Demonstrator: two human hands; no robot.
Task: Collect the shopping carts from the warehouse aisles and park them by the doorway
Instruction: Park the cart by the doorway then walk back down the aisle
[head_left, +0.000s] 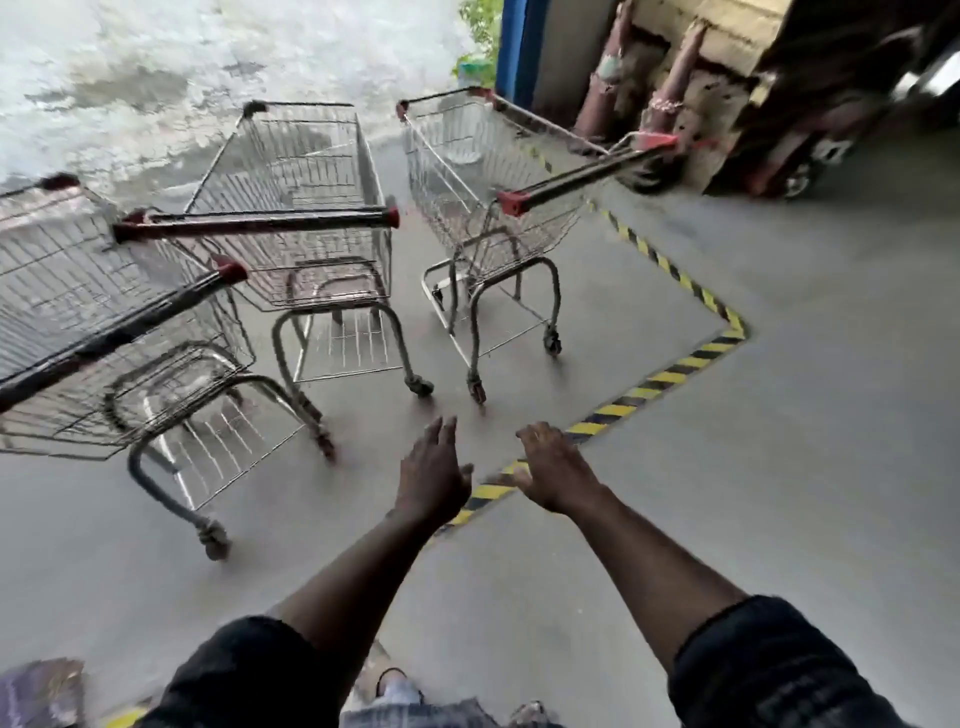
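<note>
Carts stand in a loose row on the grey floor (779, 493), all inside the corner marked by the striped tape (670, 376). We count three. The left cart (78, 312) sits farthest from the tape and is cut by the frame edge. The middle cart (311, 208) is just beside it. The right cart (467, 171) is nearest the tape, by the blue post (514, 47). Our left hand (431, 478) and right hand (550, 473) stretch forward near the tape, fingers loosely spread, holding nothing, apart from every handle.
</note>
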